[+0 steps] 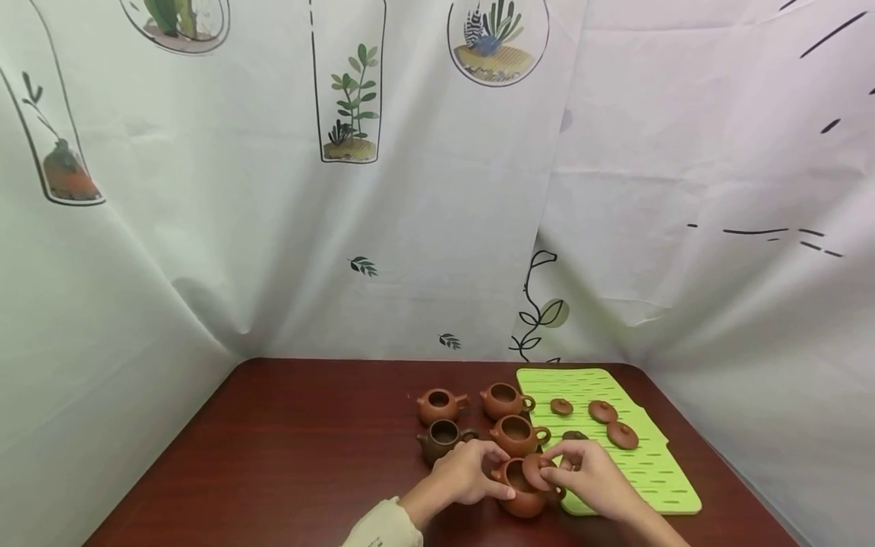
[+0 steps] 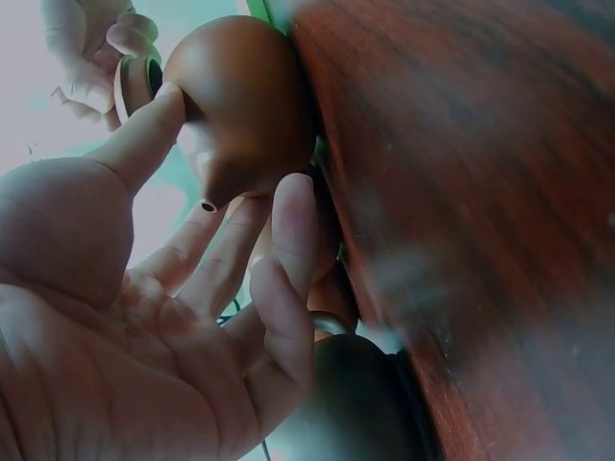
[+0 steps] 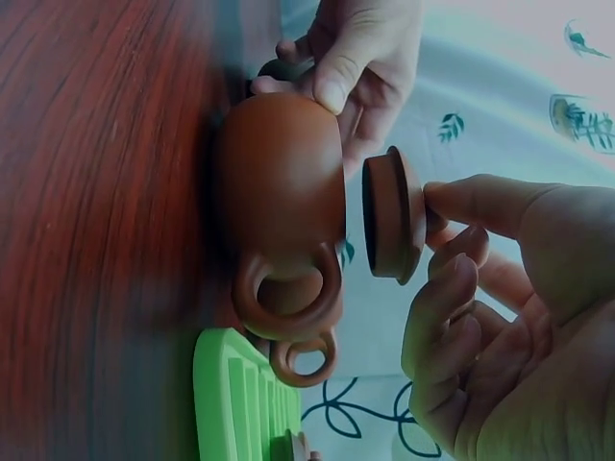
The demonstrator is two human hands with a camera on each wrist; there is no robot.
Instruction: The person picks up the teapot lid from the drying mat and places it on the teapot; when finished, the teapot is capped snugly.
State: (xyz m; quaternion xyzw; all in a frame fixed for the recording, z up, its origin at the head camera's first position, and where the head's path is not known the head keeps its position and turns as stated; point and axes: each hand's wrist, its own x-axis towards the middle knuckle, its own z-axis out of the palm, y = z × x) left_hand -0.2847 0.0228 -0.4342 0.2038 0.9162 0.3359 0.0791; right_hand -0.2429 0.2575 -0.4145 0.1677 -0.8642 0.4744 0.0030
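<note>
At the front of the group stands a reddish-brown clay teapot (image 1: 523, 504), its mouth uncovered. My left hand (image 1: 465, 472) steadies it at the spout side, thumb near the rim and fingers round the far side. With thumb and fingers my right hand (image 1: 593, 477) pinches the knob of a matching lid (image 1: 537, 472). In the right wrist view the lid (image 3: 392, 216) hovers tilted just above the pot's mouth, apart from it. The pot's ring handle (image 3: 286, 293) points toward my right side. In the left wrist view the small spout (image 2: 213, 197) lies between thumb and fingers.
Behind are a dark teapot (image 1: 440, 441) and lidless brown teapots (image 1: 440, 406), (image 1: 504, 400), (image 1: 516, 434). A green ribbed mat (image 1: 656, 463) at the right carries several lids, among them a brown lid (image 1: 623, 435). Printed cloth (image 1: 437, 190) hangs behind the wooden table (image 1: 294, 448).
</note>
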